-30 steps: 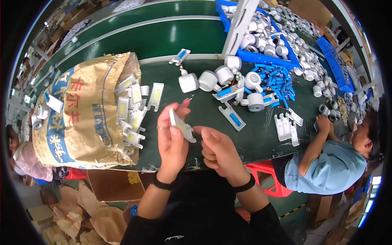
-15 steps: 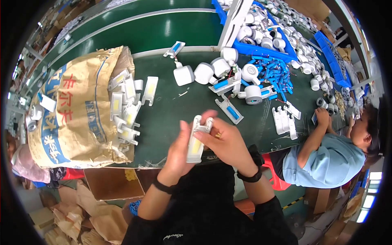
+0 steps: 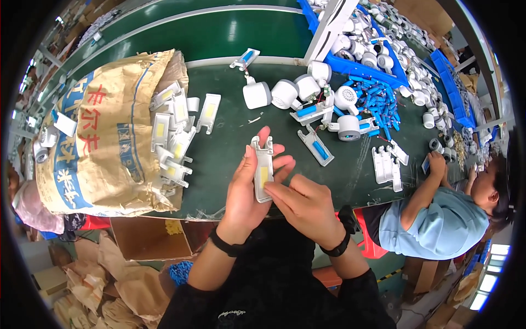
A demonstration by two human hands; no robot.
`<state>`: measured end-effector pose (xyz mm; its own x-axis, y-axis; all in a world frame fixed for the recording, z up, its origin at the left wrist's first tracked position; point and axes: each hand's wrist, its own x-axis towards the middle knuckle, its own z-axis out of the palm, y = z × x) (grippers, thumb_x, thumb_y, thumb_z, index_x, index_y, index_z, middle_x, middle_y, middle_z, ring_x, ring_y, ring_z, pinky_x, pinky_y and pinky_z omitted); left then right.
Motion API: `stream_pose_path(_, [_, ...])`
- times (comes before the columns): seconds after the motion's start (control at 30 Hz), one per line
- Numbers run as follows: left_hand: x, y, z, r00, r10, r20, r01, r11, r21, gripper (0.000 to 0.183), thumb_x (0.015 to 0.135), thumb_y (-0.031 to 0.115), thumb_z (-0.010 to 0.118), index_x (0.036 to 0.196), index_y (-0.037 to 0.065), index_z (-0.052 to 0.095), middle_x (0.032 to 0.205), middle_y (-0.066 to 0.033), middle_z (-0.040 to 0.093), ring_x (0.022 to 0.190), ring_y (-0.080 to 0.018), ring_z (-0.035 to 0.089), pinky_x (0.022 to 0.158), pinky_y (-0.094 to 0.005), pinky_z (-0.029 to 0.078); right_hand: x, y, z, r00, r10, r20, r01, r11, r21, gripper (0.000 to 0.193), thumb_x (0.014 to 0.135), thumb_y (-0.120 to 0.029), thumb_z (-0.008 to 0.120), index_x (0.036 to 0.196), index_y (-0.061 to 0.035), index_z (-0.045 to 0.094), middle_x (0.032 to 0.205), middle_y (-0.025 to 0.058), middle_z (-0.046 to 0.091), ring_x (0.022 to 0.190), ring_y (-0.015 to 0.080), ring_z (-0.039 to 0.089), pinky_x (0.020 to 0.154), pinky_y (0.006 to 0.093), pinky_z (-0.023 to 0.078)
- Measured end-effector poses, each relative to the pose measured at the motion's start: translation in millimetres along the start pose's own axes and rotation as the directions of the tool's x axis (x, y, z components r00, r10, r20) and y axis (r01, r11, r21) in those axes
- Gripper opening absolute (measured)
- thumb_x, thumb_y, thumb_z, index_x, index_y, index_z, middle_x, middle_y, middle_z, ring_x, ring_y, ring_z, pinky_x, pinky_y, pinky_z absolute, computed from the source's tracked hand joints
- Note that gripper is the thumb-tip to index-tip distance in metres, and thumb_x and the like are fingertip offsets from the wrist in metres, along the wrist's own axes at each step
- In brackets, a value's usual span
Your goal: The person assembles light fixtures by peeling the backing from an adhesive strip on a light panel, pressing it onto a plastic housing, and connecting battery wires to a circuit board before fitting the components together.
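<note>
My left hand (image 3: 246, 192) cradles a flat white plastic part (image 3: 263, 167) with a yellow panel, held upright over the near edge of the dark green table (image 3: 230, 148). My right hand (image 3: 304, 204) pinches the part's lower end from the right. Both wrists wear black bands. Several more of the same white parts (image 3: 174, 131) spill out of a tan woven sack (image 3: 101, 142) lying to the left.
White round housings (image 3: 285, 93), blue cylinders (image 3: 378, 98) and white frames holding blue cells (image 3: 316, 147) lie at the table's right. Blue trays (image 3: 383, 38) of parts stand behind. A person in a light blue shirt (image 3: 438, 230) works at the right. Cardboard boxes (image 3: 145, 238) sit below.
I have raised the white part and turned it upright, yellow panel facing me. My left hand now holds it from behind while my right grips its lower end.
</note>
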<state>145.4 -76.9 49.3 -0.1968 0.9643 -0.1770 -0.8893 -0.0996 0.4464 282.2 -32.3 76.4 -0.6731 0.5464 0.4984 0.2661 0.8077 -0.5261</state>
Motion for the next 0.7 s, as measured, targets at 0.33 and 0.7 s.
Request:
stream_pose_path(0.33, [-5,5,2,0.998,-0.005,-0.057,0.011,0.994,0.105,0.058,0.11,0.045,0.04,0.153,0.007,0.039,0.129,-0.0111,0.058,0.117,-0.0226,0.062,0.113,-0.0404,0.043,-6,1,8,0.981,-0.166,0.102,0.178,0.977,-0.119,0.03,0.078,-0.001,0.078,0.106,-0.0042,0.07,0.074,0.002,0.04,0.057,0.0153,0.049,0.045,0.0317,0.041])
stream_pose_path(0.7, [-4,4,2,0.996,-0.091,0.008,0.09,0.991,0.096,0.055,0.111,0.042,0.037,0.15,0.004,0.041,0.132,-0.0157,0.06,0.117,-0.0268,0.063,0.11,-0.0455,0.046,3,8,3,0.979,0.085,-0.185,-0.077,0.996,0.051,0.019,0.077,0.001,0.079,0.095,-0.0054,0.073,0.071,0.0033,0.054,0.051,0.0144,0.052,0.046,0.0284,0.041])
